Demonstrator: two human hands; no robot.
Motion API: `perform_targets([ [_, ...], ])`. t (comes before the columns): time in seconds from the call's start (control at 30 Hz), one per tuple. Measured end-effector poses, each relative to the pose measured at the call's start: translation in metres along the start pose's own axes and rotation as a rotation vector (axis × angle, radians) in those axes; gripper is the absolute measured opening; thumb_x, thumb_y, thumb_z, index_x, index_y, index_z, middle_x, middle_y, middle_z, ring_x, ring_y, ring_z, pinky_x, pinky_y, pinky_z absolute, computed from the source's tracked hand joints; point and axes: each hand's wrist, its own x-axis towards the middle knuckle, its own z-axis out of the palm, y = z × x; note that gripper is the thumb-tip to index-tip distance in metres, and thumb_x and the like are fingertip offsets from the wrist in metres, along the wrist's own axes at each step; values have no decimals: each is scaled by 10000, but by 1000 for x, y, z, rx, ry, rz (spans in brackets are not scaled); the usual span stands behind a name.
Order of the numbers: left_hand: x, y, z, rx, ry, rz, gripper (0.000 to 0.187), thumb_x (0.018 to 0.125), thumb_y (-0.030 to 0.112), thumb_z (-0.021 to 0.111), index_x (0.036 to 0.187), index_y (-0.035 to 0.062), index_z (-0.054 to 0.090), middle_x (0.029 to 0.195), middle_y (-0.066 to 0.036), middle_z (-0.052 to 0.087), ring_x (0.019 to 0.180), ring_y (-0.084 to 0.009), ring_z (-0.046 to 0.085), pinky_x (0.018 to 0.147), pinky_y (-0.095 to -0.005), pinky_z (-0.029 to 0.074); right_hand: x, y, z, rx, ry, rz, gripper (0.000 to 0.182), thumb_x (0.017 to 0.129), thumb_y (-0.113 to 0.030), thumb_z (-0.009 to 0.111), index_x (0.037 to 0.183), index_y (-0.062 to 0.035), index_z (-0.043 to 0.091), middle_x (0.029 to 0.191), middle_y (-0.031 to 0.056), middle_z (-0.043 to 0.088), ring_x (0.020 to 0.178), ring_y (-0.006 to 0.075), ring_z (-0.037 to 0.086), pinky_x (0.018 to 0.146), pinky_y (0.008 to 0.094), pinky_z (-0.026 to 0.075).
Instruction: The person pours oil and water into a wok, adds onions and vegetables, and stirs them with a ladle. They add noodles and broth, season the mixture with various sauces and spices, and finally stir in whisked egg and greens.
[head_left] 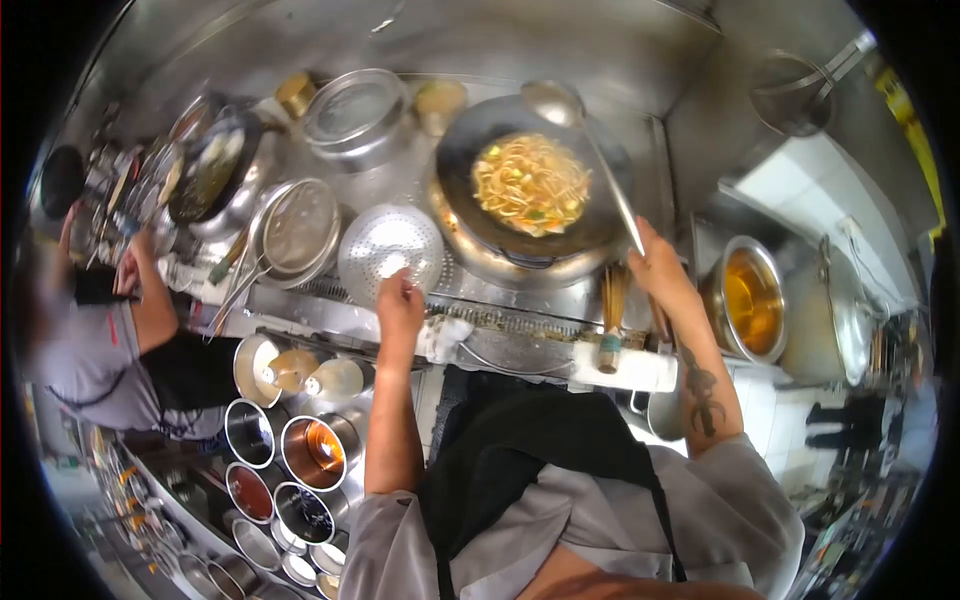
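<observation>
My right hand (658,262) is wrapped round the handle of a long metal ladle (622,200). The ladle's bowl rests over the far rim of a dark wok (462,150). Noodles (532,185) with bits of vegetable and egg lie in the wok. Over the near part of a round perforated strainer (385,235), my left hand (400,297) has its fingers bunched in a pinch. Whatever is between those fingertips, if anything, is too small to make out. Left of the strainer sits a mesh sieve (300,225) on a metal pot.
A lidded pot (355,110) stands at the back. A bamboo brush (611,310) lies by the front ledge. To the right is a pot of amber liquid (752,300). Several sauce containers (315,450) stand at lower left. A co-worker (110,340) works at the left.
</observation>
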Motion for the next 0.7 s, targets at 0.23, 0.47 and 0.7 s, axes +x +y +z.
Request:
perform_targets([
  [0.23, -10, 3, -10, -47, 41, -25, 279, 800, 3, 603, 1079, 9, 624, 839, -151, 601, 693, -263, 582, 639, -354, 484, 189, -102, 75, 587, -210, 222, 206, 848, -61, 539, 1036, 14, 577, 611, 11, 510, 445, 91, 466, 398, 256, 378],
  [0.47, -8, 3, -28, -131, 83, -120, 308, 790, -26, 618, 1096, 11, 608, 830, -139, 576, 669, -232, 563, 617, -337, 474, 341, -173, 251, 584, -258, 113, 224, 826, -143, 600, 893, 71, 605, 647, 123, 619, 520, 196, 615, 499, 325, 495],
  [0.7, -8, -7, -45, -133, 110, -150, 330, 773, -75, 601, 1094, -2, 577, 853, -166, 540, 719, -280, 562, 621, -355, 478, 349, -241, 299, 543, -571, 271, 164, 832, -119, 563, 873, 39, 577, 612, 98, 596, 492, 187, 554, 486, 316, 460],
])
